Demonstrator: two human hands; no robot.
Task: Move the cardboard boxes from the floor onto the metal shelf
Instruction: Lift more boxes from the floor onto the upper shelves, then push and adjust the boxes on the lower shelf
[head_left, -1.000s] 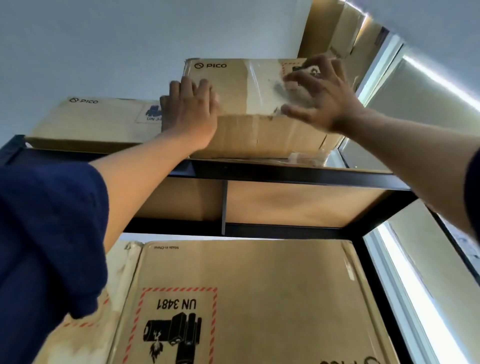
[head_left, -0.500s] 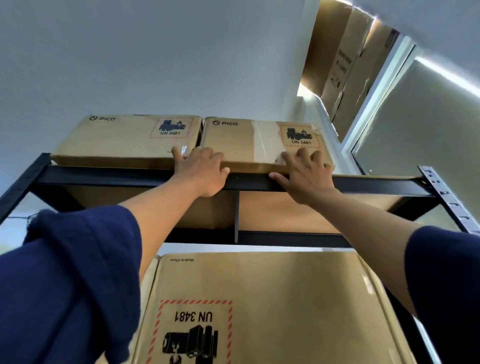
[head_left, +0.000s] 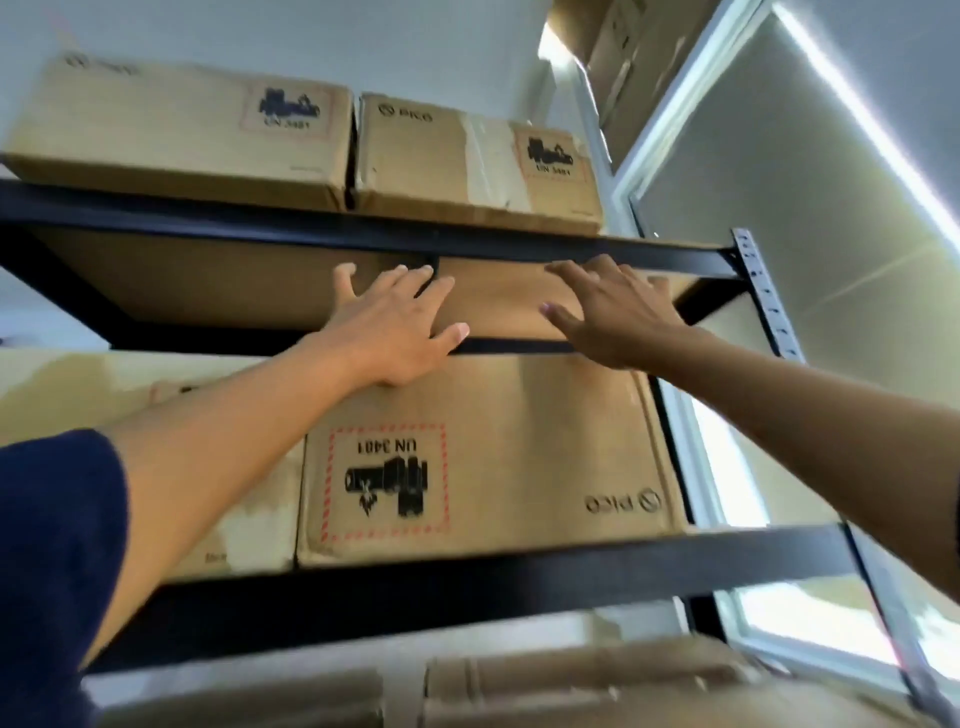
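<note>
Two cardboard boxes sit side by side on the top level of the black metal shelf (head_left: 519, 249): a left box (head_left: 176, 130) and a right box (head_left: 467, 161) with a taped seam. Both my hands hang in the air below that level, holding nothing. My left hand (head_left: 400, 327) has its fingers spread and straight in front of the shelf's underside. My right hand (head_left: 618, 312) is likewise spread open, just right of it. A larger box (head_left: 519, 457) with an upside-down UN 3481 label stands on the level below.
A pale box (head_left: 244, 519) stands left of the large one on the middle level. More boxes (head_left: 571, 686) lie blurred on the level beneath. A perforated upright post (head_left: 763, 296) marks the shelf's right edge, with a window frame (head_left: 701, 452) and stacked boxes (head_left: 623, 57) beyond.
Both hands have let go of the right top box and dropped away below the top level. The view has tilted down, showing the middle and lower levels.
</note>
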